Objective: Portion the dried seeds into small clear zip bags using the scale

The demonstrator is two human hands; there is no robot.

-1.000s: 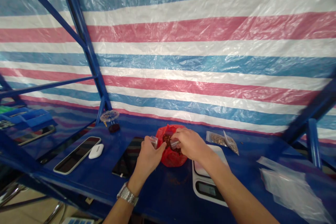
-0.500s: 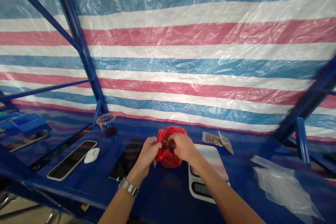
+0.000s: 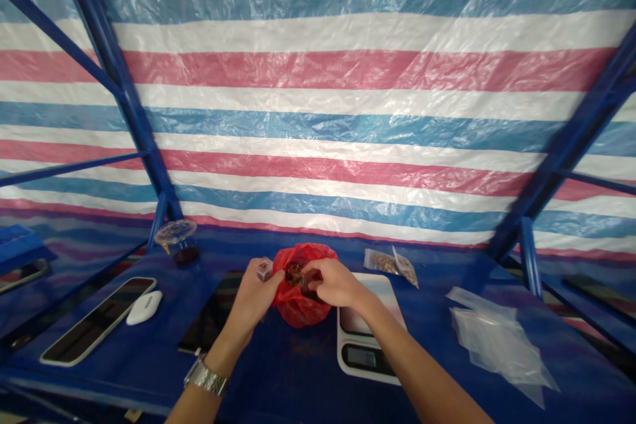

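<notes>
Left hand [image 3: 256, 295]: pinching clear packet [image 3: 265, 269]. Right hand [image 3: 334, 283]: curled at red bag [image 3: 302, 311], hold unclear. Filled sachets [image 3: 382, 262], one o'clock — pouches [image 3: 499, 344], two, apparently unfilled.

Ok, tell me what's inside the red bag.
Small brown pieces show in the open mouth of the red bag. The right hand covers part of the opening, and the bag's sides hide the bottom, so what lies deeper can't be seen.

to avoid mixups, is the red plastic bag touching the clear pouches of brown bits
Apart: head view shows blue tabletop between red bag and pouches.
</notes>
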